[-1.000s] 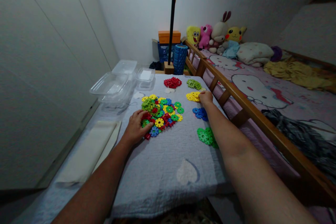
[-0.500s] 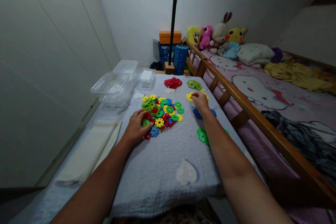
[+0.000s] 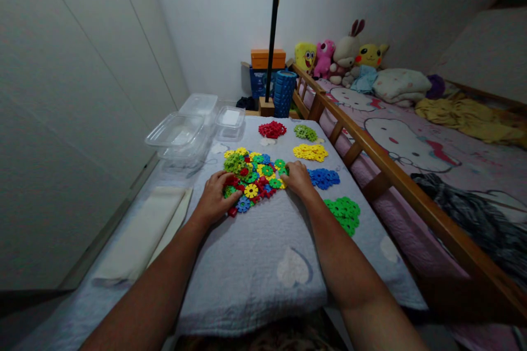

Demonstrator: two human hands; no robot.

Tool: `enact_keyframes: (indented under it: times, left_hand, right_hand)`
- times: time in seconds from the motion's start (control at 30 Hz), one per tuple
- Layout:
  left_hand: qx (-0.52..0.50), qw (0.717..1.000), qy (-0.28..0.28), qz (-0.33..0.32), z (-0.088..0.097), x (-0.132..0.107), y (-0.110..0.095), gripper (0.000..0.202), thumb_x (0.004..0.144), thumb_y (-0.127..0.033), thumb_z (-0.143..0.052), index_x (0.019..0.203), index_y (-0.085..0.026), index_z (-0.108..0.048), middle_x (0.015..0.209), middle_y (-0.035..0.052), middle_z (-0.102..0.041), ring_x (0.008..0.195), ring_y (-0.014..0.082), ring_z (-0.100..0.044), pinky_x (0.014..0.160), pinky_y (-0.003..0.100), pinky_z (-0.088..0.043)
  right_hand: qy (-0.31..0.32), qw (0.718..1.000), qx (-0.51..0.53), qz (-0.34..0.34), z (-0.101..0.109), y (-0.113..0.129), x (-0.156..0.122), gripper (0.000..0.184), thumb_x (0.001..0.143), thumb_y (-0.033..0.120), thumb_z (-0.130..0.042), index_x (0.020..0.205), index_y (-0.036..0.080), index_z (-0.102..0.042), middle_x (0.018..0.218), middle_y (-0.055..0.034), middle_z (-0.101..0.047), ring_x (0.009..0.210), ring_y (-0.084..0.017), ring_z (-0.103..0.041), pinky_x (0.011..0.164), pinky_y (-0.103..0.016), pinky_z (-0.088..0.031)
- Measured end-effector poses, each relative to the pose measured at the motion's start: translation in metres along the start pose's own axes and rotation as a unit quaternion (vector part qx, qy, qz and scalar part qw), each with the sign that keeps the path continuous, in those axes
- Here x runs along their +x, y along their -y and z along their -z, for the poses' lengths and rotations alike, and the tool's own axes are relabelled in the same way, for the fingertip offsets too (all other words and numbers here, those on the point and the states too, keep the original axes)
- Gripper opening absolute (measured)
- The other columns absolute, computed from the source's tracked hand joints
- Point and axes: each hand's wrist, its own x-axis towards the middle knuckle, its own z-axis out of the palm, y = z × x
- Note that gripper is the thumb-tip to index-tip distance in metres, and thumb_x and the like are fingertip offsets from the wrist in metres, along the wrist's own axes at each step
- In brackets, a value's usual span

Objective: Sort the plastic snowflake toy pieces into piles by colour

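A mixed pile of plastic interlocking discs [image 3: 251, 191], notched like flowers in red, yellow, blue and green, lies mid-table. My left hand [image 3: 216, 197] rests on its left edge, thumb and fingers apart. At the right edge, my right hand [image 3: 299, 180] has its thumb and fingertips closed on a green interlocking disc [image 3: 285, 171], partly hidden by the fingers. Sorted by colour to the right are a red pile [image 3: 272, 130], a light green pile [image 3: 305, 132], a yellow pile [image 3: 310, 152], a blue pile [image 3: 325, 178] and a green pile [image 3: 343, 215].
Clear plastic containers [image 3: 177, 134] stand at the back left, with a smaller lidded box [image 3: 230, 118] beside them. Folded cream cloth [image 3: 140, 236] lies at the left. A wooden bed rail [image 3: 366, 159] runs along the right side; a black pole [image 3: 272, 33] rises behind the table.
My right hand has moved from the yellow pile back left and nearer to the mixed pile's right edge. My left hand has stayed at the pile's left side.
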Motion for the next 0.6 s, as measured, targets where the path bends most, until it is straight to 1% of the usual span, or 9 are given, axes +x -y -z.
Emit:
enact_keyframes:
  times: [0.1, 0.2, 0.3, 0.37, 0.47, 0.6]
  left_hand:
    - [-0.001, 1.0, 0.003, 0.0, 0.0, 0.0, -0.001, 0.055, 0.083, -0.052, -0.064, 0.126, -0.018, -0.062, 0.137, 0.0157, -0.055, 0.133, 0.0344, -0.051, 0.117, 0.053, -0.039]
    - [-0.001, 1.0, 0.005, -0.001, 0.001, 0.0, -0.001, 0.055, 0.083, -0.053, -0.064, 0.126, -0.017, -0.062, 0.137, 0.016, -0.055, 0.132, 0.0345, -0.052, 0.117, 0.054, -0.04]
    - [-0.001, 1.0, 0.005, 0.002, 0.002, 0.0, -0.002, 0.054, 0.083, -0.053, -0.064, 0.125, -0.018, -0.063, 0.136, 0.015, -0.056, 0.131, 0.0339, -0.052, 0.116, 0.053, -0.04]
    - [-0.001, 1.0, 0.008, 0.004, 0.002, 0.0, -0.003, 0.055, 0.083, -0.053, -0.063, 0.126, -0.018, -0.062, 0.136, 0.0148, -0.055, 0.132, 0.0336, -0.052, 0.116, 0.052, -0.04]
    - [0.0, 1.0, 0.013, 0.005, 0.003, 0.0, -0.004, 0.055, 0.084, -0.053, -0.063, 0.126, -0.018, -0.062, 0.137, 0.0151, -0.055, 0.132, 0.0336, -0.051, 0.117, 0.053, -0.039]
    - [0.002, 1.0, 0.011, 0.005, 0.003, 0.0, -0.003, 0.054, 0.084, -0.053, -0.063, 0.126, -0.019, -0.062, 0.137, 0.0146, -0.054, 0.133, 0.0333, -0.05, 0.118, 0.053, -0.038]
  right_hand:
    - [-0.017, 0.999, 0.037, -0.007, 0.003, -0.002, 0.001, 0.027, 0.085, 0.021, -0.066, 0.111, 0.016, -0.069, 0.112, -0.0129, -0.069, 0.103, -0.023, -0.059, 0.087, -0.03, -0.043]
    - [-0.011, 0.994, 0.108, -0.009, 0.011, -0.01, 0.004, 0.015, 0.082, 0.014, -0.063, 0.096, 0.018, -0.068, 0.096, -0.0065, -0.07, 0.088, -0.019, -0.06, 0.078, -0.028, -0.042]
    - [-0.002, 0.98, 0.201, 0.003, 0.025, -0.024, 0.005, 0.006, 0.078, 0.014, -0.063, 0.081, 0.019, -0.064, 0.08, -0.0009, -0.066, 0.075, -0.015, -0.057, 0.07, -0.026, -0.04]
    - [0.003, 0.966, 0.26, 0.01, 0.035, -0.035, 0.001, 0.004, 0.076, 0.018, -0.063, 0.079, 0.019, -0.062, 0.075, 0.0015, -0.062, 0.069, -0.014, -0.055, 0.066, -0.025, -0.039]
    - [0.047, 0.951, 0.306, 0.022, 0.052, -0.05, -0.011, 0.007, 0.073, 0.023, -0.064, 0.079, 0.019, -0.062, 0.07, 0.0032, -0.059, 0.064, -0.013, -0.053, 0.062, -0.025, -0.038]
    - [0.146, 0.948, 0.278, 0.05, 0.071, -0.065, -0.036, 0.013, 0.072, 0.025, -0.065, 0.083, 0.018, -0.065, 0.068, 0.0044, -0.058, 0.064, -0.012, -0.052, 0.059, -0.024, -0.036]
